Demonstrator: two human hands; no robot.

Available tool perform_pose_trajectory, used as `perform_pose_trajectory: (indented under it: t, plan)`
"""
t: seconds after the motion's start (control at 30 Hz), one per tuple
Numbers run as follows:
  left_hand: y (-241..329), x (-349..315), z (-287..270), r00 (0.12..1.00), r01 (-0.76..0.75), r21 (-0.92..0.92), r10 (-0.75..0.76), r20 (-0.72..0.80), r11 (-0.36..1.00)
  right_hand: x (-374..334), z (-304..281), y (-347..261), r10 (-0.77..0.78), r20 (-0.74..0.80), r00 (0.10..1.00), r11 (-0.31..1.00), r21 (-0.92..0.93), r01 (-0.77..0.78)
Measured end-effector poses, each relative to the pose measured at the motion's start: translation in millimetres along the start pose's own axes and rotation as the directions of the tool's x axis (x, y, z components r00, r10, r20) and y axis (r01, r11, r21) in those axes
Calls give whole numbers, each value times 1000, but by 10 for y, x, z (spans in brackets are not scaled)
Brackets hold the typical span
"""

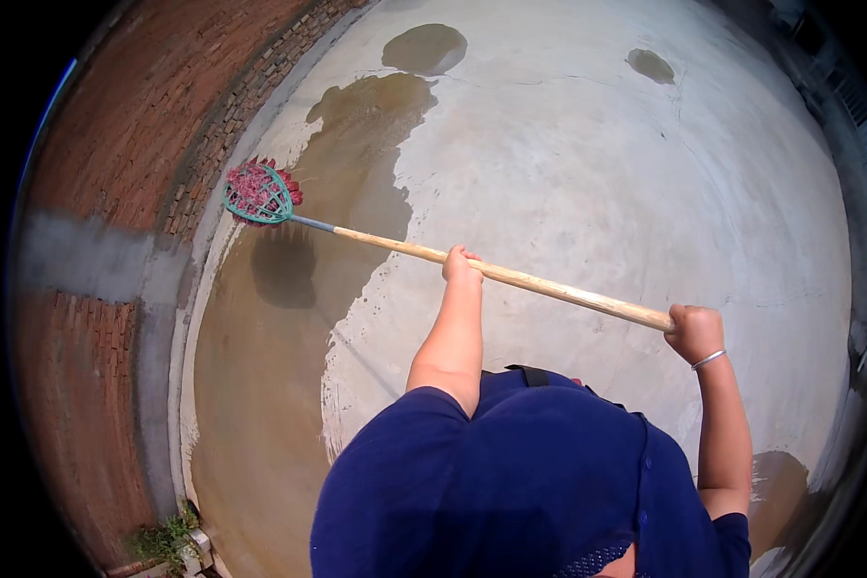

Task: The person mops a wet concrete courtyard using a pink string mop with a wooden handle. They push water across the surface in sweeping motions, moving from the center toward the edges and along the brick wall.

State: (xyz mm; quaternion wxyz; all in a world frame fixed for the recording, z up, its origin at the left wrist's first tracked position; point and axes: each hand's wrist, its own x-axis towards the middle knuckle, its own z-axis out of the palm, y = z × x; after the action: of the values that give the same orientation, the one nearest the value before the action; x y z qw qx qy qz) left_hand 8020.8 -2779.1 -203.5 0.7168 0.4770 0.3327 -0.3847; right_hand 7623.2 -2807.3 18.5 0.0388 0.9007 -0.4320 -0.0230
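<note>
I hold a mop by its long wooden handle (568, 292), which slants across in front of me. My left hand (461, 264) is wrapped round the middle of the handle. Closed round its near end at the right is my right hand (696, 333), with a silver bangle on the wrist. At the far left end, a teal plastic cage-like frame (284, 199) carries pink and red cloth strands (252, 189). The mop head appears raised off the floor, with its dark shadow on the wet concrete below it.
A brick wall (96, 332) with a grey pillar (82, 258) runs along the left. Brown wet concrete (260, 385) lies beside it; paler floor (588, 173) stretches right. Two small puddles (425, 49) show farther off. Green plants (164, 539) grow at lower left.
</note>
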Motion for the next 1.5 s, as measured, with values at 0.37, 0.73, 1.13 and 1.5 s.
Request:
perform_pose_trajectory:
  t: [0.37,0.73,1.13,1.5]
  plan:
    - [-1857,-167,-453,857,140,-326,-279,-433,935,747,-36,1745,-210,164,964,959,-158,236]
    - [-3267,314,1774,865,325,-136,-352,-357,936,1755,370,3220,-63,85,994,958,-275,85]
    - [-2881,910,4516,989,44,0,-44,-142,999,3188,691,4249,-65,2,998,996,-67,65]
    - [-3888,462,5678,987,-70,-274,26,-161,959,4432,935,6383,-251,-36,967,968,-18,250]
